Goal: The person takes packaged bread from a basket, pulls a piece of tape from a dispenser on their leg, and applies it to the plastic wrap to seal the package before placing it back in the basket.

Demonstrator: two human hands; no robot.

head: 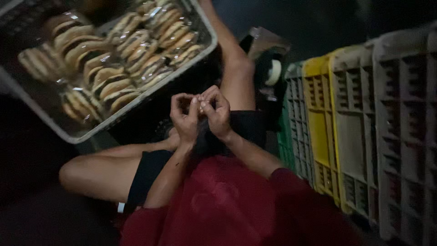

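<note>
Both hands, left hand (184,116) and right hand (217,111), are pinching together on something too small to identify, while the tray (68,132) at 10 o'clock is holding many wrapped sandwiches (114,59).

Fig.: person's body as seen from head cam. Torso is covered by a dark red top (227,205); its sleeves are worn pushed up approx. to the elbows, so both forearms are left bare. Black shorts (148,175) are worn, w/ bare legs shown beyond the hems. Left hand (184,119) and right hand (217,114) are ungloved; rings or a watch cannot be made out.
</note>
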